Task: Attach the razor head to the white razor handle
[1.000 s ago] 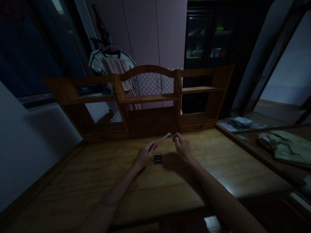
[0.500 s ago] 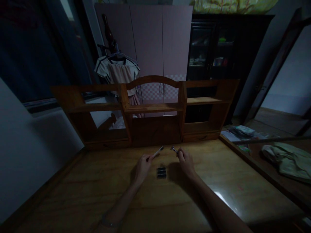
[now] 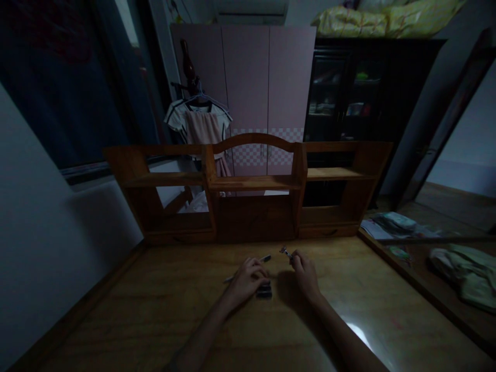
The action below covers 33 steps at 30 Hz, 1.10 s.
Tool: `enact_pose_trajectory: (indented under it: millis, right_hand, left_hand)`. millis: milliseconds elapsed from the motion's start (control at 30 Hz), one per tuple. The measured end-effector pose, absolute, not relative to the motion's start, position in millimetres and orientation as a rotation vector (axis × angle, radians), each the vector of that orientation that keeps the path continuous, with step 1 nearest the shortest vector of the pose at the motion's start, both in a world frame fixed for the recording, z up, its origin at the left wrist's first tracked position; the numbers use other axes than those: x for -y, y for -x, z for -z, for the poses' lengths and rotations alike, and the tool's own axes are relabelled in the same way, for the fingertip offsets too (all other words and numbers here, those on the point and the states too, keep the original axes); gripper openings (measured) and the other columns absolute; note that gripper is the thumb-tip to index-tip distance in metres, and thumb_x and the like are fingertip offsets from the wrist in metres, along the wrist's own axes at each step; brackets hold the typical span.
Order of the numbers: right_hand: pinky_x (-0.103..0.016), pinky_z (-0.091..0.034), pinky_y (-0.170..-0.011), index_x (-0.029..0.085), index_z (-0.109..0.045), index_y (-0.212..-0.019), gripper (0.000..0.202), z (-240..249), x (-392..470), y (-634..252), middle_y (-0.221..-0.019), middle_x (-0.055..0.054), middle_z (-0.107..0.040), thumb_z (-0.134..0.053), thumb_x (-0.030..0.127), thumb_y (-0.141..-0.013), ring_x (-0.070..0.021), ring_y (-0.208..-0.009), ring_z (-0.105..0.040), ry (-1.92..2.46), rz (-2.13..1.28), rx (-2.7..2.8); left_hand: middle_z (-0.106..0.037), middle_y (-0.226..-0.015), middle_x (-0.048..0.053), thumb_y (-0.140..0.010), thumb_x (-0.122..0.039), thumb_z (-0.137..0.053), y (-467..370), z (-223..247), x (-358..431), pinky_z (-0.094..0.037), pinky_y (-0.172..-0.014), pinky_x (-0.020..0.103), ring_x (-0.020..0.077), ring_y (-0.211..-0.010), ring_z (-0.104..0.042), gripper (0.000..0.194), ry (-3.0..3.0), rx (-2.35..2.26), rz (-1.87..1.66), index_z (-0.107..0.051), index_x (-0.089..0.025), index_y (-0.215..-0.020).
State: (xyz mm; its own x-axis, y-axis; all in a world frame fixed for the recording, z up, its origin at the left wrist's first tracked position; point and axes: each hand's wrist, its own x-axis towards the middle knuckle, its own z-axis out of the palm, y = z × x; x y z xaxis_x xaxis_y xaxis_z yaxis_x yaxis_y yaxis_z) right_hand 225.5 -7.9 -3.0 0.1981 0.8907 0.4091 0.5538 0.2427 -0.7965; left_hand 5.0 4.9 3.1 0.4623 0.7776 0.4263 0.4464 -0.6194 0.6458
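Note:
My left hand [image 3: 248,280] is bent over the far end of a short stack of dark blocks [image 3: 264,293], with thumb and fingertips closed around the farthest dark block. Beneath that hand a thin pale stick with a dark end [image 3: 265,258], like a toothbrush, lies slanted on the wooden table; its middle is hidden by the fingers. To the right, my right hand [image 3: 304,268] grips the handle of a small razor-like tool [image 3: 285,252], whose shiny metal head points up and left above the tabletop. Fine detail is lost in the dim light.
A wooden shelf unit [image 3: 256,182] stands along the back of the table [image 3: 186,310]. A raised wooden edge runs down the right side, with green cloth [image 3: 465,274] beyond it. A wall borders the left.
The camera view has shifted. My left hand has let go of the pale stick, now on the table, and moved right to the dark blocks. My right hand still holds the razor-like tool.

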Motion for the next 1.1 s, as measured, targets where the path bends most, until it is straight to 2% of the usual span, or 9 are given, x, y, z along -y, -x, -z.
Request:
enact_pose_trajectory:
  millis: [267,533,867,1100]
  right_hand:
    - [-0.025,-0.031,-0.057,0.020,-0.049,-0.069,0.030,-6,15,-221,-0.063,0.000,-0.054,-0.031,0.031,-0.090,-0.0156,-0.061,-0.051,1.396,-0.429,1.478]
    - [-0.024,-0.031,-0.057,0.020,-0.049,-0.069,0.028,-3,13,-219,-0.063,0.001,-0.054,-0.031,0.029,-0.089,-0.0150,-0.060,-0.050,1.405,-0.437,1.502]
    - [-0.023,-0.032,-0.059,0.020,-0.052,-0.072,0.029,-2,14,-217,-0.065,0.000,-0.055,-0.031,0.028,-0.090,-0.0148,-0.063,-0.051,1.434,-0.437,1.534]
    - [-0.024,-0.031,-0.058,0.020,-0.051,-0.070,0.028,-2,14,-215,-0.064,0.000,-0.056,-0.032,0.027,-0.089,-0.0153,-0.062,-0.051,1.433,-0.456,1.523]
  left_hand:
    - [-0.058,-0.094,0.004,-0.073,-0.027,-0.070,3,3,-5,-0.038,-0.086,0.033,0.0205,-0.096,-0.050,0.009,-2.281,-1.024,-0.767,-0.067,-0.021,-0.079]
    - [-0.055,-0.099,0.005,-0.077,-0.029,-0.065,4,-5,-2,-0.037,-0.089,0.033,0.0217,-0.101,-0.048,0.009,-2.253,-1.007,-0.703,-0.064,-0.020,-0.080]
    - [-0.051,-0.102,0.005,-0.081,-0.024,-0.058,3,-6,0,-0.038,-0.090,0.031,0.0195,-0.102,-0.048,0.007,-2.199,-0.989,-0.655,-0.060,-0.019,-0.084]
    - [-0.054,-0.101,0.005,-0.079,-0.023,-0.062,0,-10,2,-0.039,-0.089,0.030,0.0195,-0.100,-0.050,0.005,-2.158,-0.964,-0.695,-0.060,-0.019,-0.080]
